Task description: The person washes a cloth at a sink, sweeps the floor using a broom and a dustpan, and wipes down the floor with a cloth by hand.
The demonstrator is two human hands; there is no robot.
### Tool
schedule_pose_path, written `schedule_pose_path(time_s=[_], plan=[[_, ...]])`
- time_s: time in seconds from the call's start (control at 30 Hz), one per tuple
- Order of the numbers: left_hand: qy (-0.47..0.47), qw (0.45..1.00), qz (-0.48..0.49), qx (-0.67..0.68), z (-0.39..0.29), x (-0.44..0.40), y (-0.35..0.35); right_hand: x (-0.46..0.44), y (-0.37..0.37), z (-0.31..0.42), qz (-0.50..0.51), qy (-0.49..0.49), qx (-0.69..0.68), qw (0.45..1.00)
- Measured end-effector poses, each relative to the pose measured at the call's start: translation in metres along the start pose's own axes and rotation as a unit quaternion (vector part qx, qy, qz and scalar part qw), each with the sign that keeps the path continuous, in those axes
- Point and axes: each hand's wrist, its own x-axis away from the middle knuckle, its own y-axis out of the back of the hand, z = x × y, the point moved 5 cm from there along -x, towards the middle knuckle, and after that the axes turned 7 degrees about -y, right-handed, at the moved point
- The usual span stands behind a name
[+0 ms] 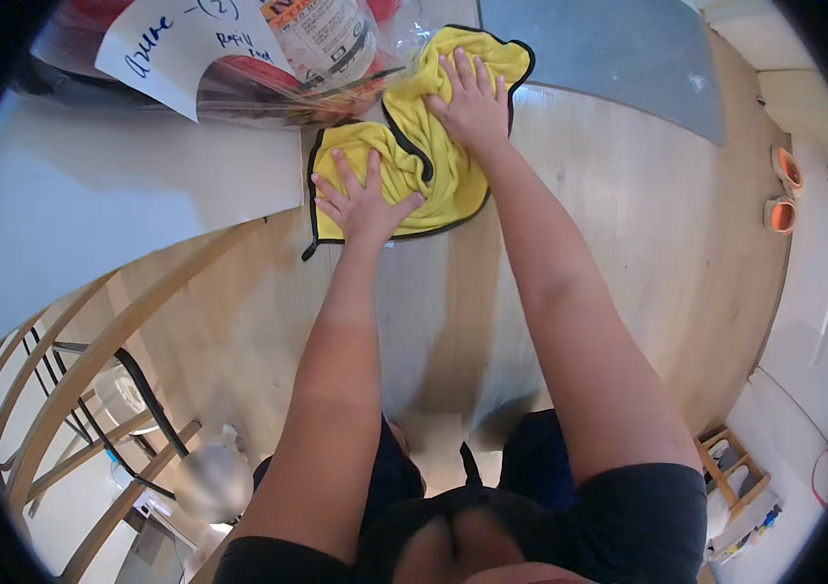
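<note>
A yellow cloth [455, 185] with black edging lies rumpled and partly folded in front of me, at the top middle of the head view. My left hand [360, 204] rests on its nearer left part, palm down with fingers spread. Farther away and to the right, my right hand [472, 105] lies flat on the cloth's far part, fingers stretched out. Neither hand grips the fabric. Just beyond the cloth stands a clear plastic bag [399, 49] holding red items, with a labelled container [326, 44] inside or behind it.
A paper with handwriting [175, 49] is on the bag, above a white tabletop [122, 185]. Curved wooden rails [112, 350] stand at left. A grey-blue panel [608, 58] is at the top right. Orange-lined slippers [780, 215] sit by the wall; a wooden rack [733, 472] is lower right.
</note>
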Motion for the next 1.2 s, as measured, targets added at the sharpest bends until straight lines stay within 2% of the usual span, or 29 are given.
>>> schedule_pose_path(time_s=[0.1,0.2,0.27,0.3,0.37,0.43,0.5,0.57,0.63,0.7,0.77,0.8,0.83,0.9,0.97,1.0,1.03,1.07,1.1,1.13,1.17,1.2], plan=[[0.000,1.000,-0.008,-0.009,0.000,-0.004,0.002,-0.011,-0.003,0.011,-0.026,-0.041,-0.022,0.999],[-0.011,1.000,-0.025,-0.012,-0.001,-0.006,0.001,-0.010,-0.002,0.017,-0.041,-0.082,0.017,0.996],[-0.013,1.000,-0.019,-0.016,-0.002,-0.010,0.003,-0.007,-0.005,0.031,0.000,0.017,0.030,0.999],[-0.015,1.000,-0.012,-0.018,-0.002,-0.011,0.004,-0.002,-0.006,0.036,-0.001,0.015,0.030,0.999],[-0.012,1.000,-0.010,-0.018,-0.004,-0.016,0.006,0.013,-0.006,0.050,0.039,0.070,0.031,0.996],[-0.009,1.000,-0.008,-0.020,-0.004,-0.020,0.007,0.028,0.002,0.051,0.026,0.086,-0.001,0.996],[-0.005,0.999,0.011,-0.049,-0.002,-0.022,0.007,0.040,0.003,0.055,0.087,0.164,-0.016,0.982],[-0.001,0.997,0.015,-0.072,0.001,-0.024,0.001,0.051,0.005,0.056,0.107,0.175,-0.036,0.978],[-0.030,0.997,-0.043,-0.053,0.000,-0.026,0.004,0.061,0.007,0.058,0.153,0.178,-0.110,0.966],[-0.031,0.997,-0.047,-0.050,0.004,-0.028,0.006,0.078,0.012,0.056,0.145,0.173,-0.155,0.962],[-0.056,0.992,-0.015,-0.114,0.010,-0.029,0.000,0.103,0.005,0.049,0.171,0.138,-0.249,0.943],[-0.076,0.990,0.008,-0.122,0.010,-0.021,0.001,0.115,0.007,0.046,0.129,0.146,-0.271,0.943],[-0.073,0.990,0.006,-0.121,0.012,-0.012,-0.003,0.125,0.006,0.044,0.129,0.150,-0.271,0.942],[-0.153,0.985,-0.039,-0.073,0.017,0.003,-0.016,0.143,0.009,0.043,0.135,0.147,-0.265,0.944],[-0.183,0.971,-0.075,-0.134,0.019,0.025,-0.025,0.160,0.021,0.046,0.118,0.132,-0.292,0.940],[-0.148,0.983,-0.084,0.072,0.014,0.039,-0.025,0.167,0.021,0.044,0.149,0.075,-0.290,0.942],[-0.107,0.951,-0.090,0.275,0.019,0.049,-0.028,0.173,0.022,0.042,0.182,0.017,-0.287,0.941],[-0.136,0.943,-0.086,0.290,0.022,0.053,-0.033,0.177,0.027,0.043,0.183,0.016,-0.290,0.939],[-0.163,0.934,-0.080,0.306,0.025,0.060,-0.037,0.182,0.027,0.032,0.193,-0.106,-0.354,0.909],[-0.167,0.922,-0.111,0.333,0.009,0.080,-0.010,0.188,0.026,0.021,0.200,-0.225,-0.409,0.861],[-0.095,0.918,-0.100,0.373,0.018,0.078,-0.018,0.190,0.026,0.009,0.166,-0.276,-0.473,0.820],[-0.097,0.920,-0.070,0.374,0.024,0.074,-0.022,0.193,0.026,-0.005,0.130,-0.325,-0.533,0.771]])
